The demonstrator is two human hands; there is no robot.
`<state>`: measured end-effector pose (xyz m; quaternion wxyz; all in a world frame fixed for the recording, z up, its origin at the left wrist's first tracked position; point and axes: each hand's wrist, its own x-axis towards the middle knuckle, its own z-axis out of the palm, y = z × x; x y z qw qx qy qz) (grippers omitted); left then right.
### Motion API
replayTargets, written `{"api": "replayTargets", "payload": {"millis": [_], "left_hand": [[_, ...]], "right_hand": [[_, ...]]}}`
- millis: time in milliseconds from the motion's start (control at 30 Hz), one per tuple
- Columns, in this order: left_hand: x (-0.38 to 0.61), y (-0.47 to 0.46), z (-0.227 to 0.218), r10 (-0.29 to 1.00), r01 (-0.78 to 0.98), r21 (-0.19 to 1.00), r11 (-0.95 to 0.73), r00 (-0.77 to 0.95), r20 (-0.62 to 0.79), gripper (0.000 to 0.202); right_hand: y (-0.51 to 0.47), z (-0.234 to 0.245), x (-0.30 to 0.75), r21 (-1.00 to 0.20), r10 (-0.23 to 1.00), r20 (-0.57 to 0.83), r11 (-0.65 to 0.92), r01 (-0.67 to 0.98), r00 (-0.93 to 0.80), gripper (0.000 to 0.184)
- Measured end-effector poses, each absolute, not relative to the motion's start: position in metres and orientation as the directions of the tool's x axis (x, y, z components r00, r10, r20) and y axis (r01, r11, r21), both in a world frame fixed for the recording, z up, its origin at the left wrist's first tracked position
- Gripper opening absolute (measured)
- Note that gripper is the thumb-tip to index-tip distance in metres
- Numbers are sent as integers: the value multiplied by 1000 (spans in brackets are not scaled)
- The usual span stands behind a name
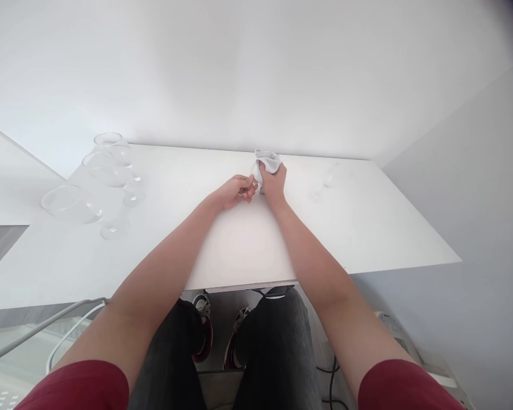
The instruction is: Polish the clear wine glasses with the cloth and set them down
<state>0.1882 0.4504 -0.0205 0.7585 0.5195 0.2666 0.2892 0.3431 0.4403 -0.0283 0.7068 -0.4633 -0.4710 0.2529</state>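
Observation:
Both my hands meet near the far middle of the white table. My right hand is closed around a white cloth, which bunches out above my fingers. My left hand is curled in a pinch just left of it, gripping what looks like the stem of a clear glass; the glass is mostly hidden by the cloth. The two hands touch each other.
Three clear wine glasses stand at the table's left side. Another clear glass stands right of my hands. A wall runs behind the table. My legs and shoes show under the front edge, with cables on the floor.

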Motion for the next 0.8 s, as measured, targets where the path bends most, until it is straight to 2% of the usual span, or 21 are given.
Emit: {"api": "replayTargets", "payload": {"millis": [100,200,333,467,567,700,800], "left_hand": [[188,448,-19,707,-125,958,259,700,-100,33],[187,448,-19,690,-96,968,230,718,-93,36],[186,448,-18,675,-93,971,220,733,-82,36],[187,448,-18,670,-123,968,220,741,-58,37],[189,447,-18,701,-161,957,240,711,-56,37],[192,448,-20,732,-201,949,242,680,-43,39],[193,452,-23,751,-238,943,232,659,-19,38]], "right_hand": [[430,-22,348,-798,724,603,541,267,335,24],[423,-17,349,-797,754,603,557,235,259,15],[428,-18,348,-865,847,480,500,-37,230,14],[437,-22,346,-891,947,274,315,-327,166,39],[438,-23,345,-892,974,193,226,-392,121,52],[436,-22,343,-915,998,45,26,-403,-37,69],[434,-22,338,-912,997,-14,-44,-408,-78,71]]}}
